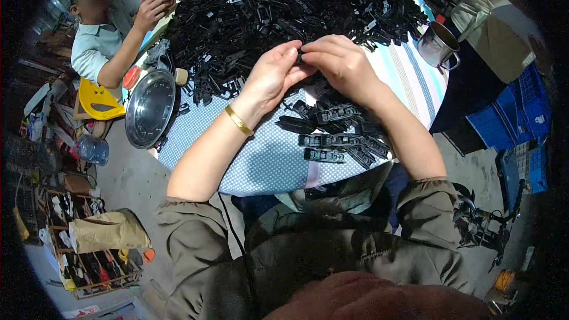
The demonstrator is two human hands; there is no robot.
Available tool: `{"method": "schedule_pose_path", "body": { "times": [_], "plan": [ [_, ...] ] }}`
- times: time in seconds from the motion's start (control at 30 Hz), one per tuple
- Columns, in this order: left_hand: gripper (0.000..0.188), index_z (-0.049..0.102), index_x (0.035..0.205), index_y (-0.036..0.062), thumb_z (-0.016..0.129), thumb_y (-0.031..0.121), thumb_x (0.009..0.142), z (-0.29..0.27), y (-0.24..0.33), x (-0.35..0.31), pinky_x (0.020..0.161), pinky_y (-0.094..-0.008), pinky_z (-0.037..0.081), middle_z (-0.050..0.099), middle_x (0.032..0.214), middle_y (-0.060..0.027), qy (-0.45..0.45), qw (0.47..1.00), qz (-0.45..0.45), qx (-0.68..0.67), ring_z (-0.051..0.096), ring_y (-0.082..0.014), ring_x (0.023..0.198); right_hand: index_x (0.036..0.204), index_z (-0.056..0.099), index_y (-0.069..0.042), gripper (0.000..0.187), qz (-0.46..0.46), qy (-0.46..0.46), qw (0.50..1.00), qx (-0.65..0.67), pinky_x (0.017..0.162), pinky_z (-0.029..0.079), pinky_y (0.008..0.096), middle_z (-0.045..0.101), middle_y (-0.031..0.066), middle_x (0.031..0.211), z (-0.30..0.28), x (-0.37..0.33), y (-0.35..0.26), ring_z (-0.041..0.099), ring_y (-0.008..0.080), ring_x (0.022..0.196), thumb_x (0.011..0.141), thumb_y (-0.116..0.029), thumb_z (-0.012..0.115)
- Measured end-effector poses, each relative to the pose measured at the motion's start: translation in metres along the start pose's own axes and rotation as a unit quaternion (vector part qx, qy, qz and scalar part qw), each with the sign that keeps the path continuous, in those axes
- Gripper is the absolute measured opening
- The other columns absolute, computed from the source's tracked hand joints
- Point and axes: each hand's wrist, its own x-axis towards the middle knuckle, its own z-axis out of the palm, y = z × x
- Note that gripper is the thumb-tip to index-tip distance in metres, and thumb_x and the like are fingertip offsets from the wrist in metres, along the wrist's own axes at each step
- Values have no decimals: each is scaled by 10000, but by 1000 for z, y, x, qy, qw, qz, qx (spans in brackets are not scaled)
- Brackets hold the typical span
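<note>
My left hand and my right hand meet above the near side of the big heap. Between their fingertips they pinch a small black plastic part, mostly hidden by the fingers. Beyond my hands a wide heap of black plastic parts covers the far part of the table. Closer to me, below my right hand, several long black ribbed parts lie in a small pile on the cloth. A gold bracelet circles my left wrist.
A patterned cloth covers the round table. A shiny metal basin stands at its left edge, a metal mug at the right. Another person sits at the far left, near a yellow stool. Blue crates are at right.
</note>
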Motion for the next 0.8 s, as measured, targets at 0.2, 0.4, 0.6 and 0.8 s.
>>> {"method": "schedule_pose_path", "body": {
  "times": [0.2, 0.4, 0.6, 0.8],
  "plan": [
    [430, 270, 1278, -67, 392, 144, 925, -3, 4, -1, 851, -337, 481, 478, 1144, -176, -40, 999, 15, -12, 542, -210, 987, 850, 627, -41, 220, 1, 6, 999, -52, 732, 464, 324, 629, 75, 926, 1, 2, -5, 592, 243, 874, 630, -41, 626],
    [426, 272, 1272, -51, 413, 129, 913, 1, 10, -1, 838, -353, 489, 489, 1125, -195, -70, 997, 29, -15, 562, -282, 974, 971, 631, -37, 234, 60, 15, 985, 161, 809, 445, 327, 634, 79, 959, -6, 1, 13, 570, 234, 962, 741, -78, 617],
    [322, 373, 1164, -58, 451, 99, 894, -2, 9, -1, 744, -309, 524, 540, 954, -181, -11, 998, 5, 54, 605, -257, 845, 1020, 619, -96, 325, 314, 26, 925, -212, 839, 440, 341, 582, 72, 1076, -19, -48, 108, 534, 278, 960, 703, -38, 581],
    [283, 468, 1103, -40, 527, 85, 856, 1, 10, -3, 650, -233, 521, 583, 852, -115, 3, 995, -28, 95, 612, -166, 752, 911, 649, -135, 242, 368, -130, 866, -312, 727, 473, 412, 591, 59, 993, -23, -66, 129, 538, 283, 940, 683, -93, 583]
  ]
}}
